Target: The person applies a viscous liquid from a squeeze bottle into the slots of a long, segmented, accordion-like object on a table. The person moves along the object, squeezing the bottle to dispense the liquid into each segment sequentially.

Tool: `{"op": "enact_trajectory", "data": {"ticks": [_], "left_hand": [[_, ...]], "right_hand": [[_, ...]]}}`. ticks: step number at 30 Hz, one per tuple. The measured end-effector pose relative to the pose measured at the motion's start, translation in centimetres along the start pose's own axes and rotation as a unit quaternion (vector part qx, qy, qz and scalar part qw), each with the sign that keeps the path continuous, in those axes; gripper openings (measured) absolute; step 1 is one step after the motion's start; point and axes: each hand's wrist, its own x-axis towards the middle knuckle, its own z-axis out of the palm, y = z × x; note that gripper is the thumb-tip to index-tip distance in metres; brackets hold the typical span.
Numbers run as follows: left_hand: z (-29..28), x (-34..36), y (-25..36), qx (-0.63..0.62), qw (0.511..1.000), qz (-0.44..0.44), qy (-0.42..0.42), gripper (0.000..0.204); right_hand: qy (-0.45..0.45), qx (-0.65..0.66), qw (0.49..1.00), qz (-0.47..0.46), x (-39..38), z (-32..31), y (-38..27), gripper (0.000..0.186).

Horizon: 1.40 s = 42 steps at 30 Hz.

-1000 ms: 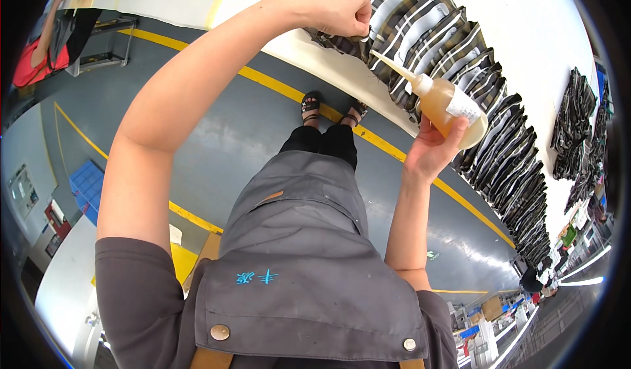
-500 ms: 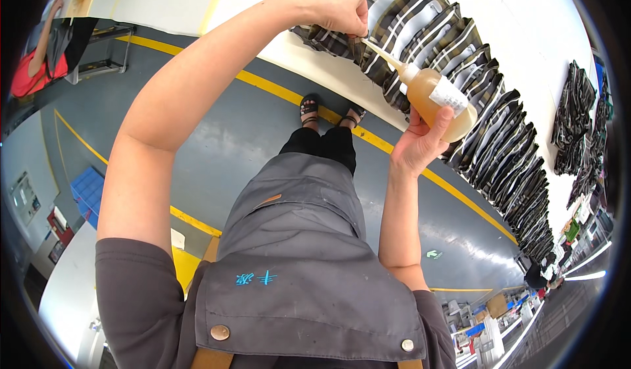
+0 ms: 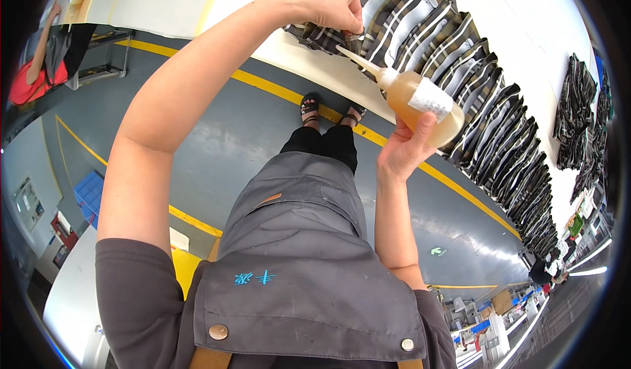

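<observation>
A long row of overlapping dark plaid fabric pieces [image 3: 420,27] with white stripes and pale inner parts lies along the white table [image 3: 552,14]. My left hand [image 3: 328,7] is pinched at the near edge of one piece toward the row's upper end. My right hand [image 3: 404,149] grips a squeeze bottle [image 3: 417,106] of amber liquid with a pale label and a long nozzle [image 3: 355,59]. The nozzle tip is just below my left fingertips, over the fabric; whether it touches is unclear.
More dark plaid pieces [image 3: 572,106] lie at the right. A co-worker [image 3: 39,73] in red stands at upper left beside a metal frame [image 3: 108,60]. A blue crate [image 3: 87,195] and another white table [image 3: 69,290] are at left. The grey floor [image 3: 210,132] has yellow lines.
The bottle and my right hand have moved left, the nozzle tip dipping lower and left. My left hand has shifted slightly left and down, still pinched at the fabric.
</observation>
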Motion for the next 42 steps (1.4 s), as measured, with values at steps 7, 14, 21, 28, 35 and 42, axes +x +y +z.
{"op": "enact_trajectory", "data": {"ticks": [7, 14, 21, 28, 35, 42], "left_hand": [[0.2, 0.2, -0.1, 0.000, 1.000, -0.005, 0.005, 0.018], [0.1, 0.1, 0.5, 0.022, 1.000, -0.016, -0.002, 0.018], [0.1, 0.1, 0.2, 0.002, 1.000, -0.022, 0.002, 0.019], [0.1, 0.3, 0.2, 0.016, 1.000, -0.006, -0.003, 0.018], [-0.8, -2.2, -0.8, 0.093, 0.993, 0.060, 0.038, 0.017], [3.5, -8.7, 0.2, 0.079, 0.974, 0.015, 0.212, 0.018]], "right_hand": [[-0.002, -0.041, 0.998, -0.045, 0.5, -1.1, -0.1, 0.060], [-0.013, -0.046, 0.997, -0.062, 0.2, -1.0, 0.6, 0.061], [-0.039, -0.112, 0.988, -0.096, -0.3, -0.7, 1.3, 0.066], [-0.047, -0.008, 0.998, 0.044, -0.7, -2.1, 0.2, 0.063], [-0.116, 0.455, 0.845, 0.257, 5.2, -5.2, -5.8, 0.047], [-0.031, 0.048, 0.998, 0.028, 12.7, -3.8, -6.9, 0.045]]}}
